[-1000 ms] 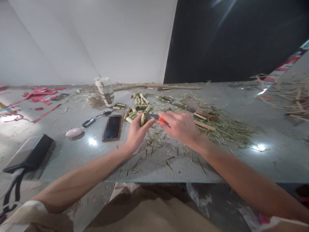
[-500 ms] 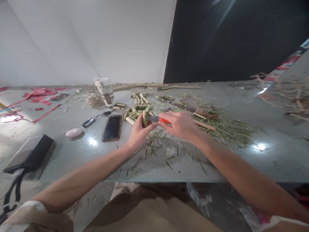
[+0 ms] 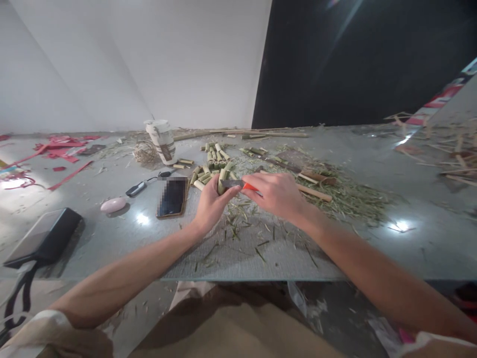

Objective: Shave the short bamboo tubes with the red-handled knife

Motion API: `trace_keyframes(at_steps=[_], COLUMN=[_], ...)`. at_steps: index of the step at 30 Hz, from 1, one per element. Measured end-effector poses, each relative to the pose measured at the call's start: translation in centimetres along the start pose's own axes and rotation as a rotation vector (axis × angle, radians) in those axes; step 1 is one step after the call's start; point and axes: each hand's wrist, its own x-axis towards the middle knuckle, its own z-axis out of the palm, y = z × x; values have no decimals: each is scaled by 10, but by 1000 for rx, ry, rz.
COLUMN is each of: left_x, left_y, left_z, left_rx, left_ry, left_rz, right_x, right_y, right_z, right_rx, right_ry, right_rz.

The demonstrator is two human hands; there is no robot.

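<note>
My left hand is closed around a short green bamboo piece, which stands nearly upright between thumb and fingers. In my right hand is a knife with an orange-red handle. Its dark blade points left and lies against the bamboo piece, close to my left thumb. Just beyond the hands lies a pile of cut bamboo pieces, with more short bamboo tubes behind it. Thin green shavings are scattered below the hands.
A phone, a pink mouse-shaped object and a black box-like device lie to the left. A paper cup stands behind them, beside a woven ball. A heap of shavings spreads right. Red strips lie far left.
The knife blade has shifted slightly left and lower along the bamboo piece, with my right hand following. The bamboo piece leans a little more to the right.
</note>
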Motion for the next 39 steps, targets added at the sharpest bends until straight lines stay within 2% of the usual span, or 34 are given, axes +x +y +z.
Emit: trace_keyframes(at_steps=[8,13,18,23,28,39], left_x=[-1,-1,0,-1,-1,3], left_y=[0,-7,-6,-2,-6,-6], left_z=[-1,1,4,8,8,2], left_rx=[122,-4,-241,-351,-359,-241], left_ry=[109,108,24,-18,-33,-53], left_rz=[-10,-80,-110,-129,-112,-38], right_x=[0,1,0,1,1,0], right_y=[-18,-8,7,8,7,6], right_z=[-2,1,9,11,8,9], right_rx=[-73,-49,23,86,122,66], right_ry=[63,72,14,-66,-116,-55], right_rz=[85,200,103,-10,-68,-31])
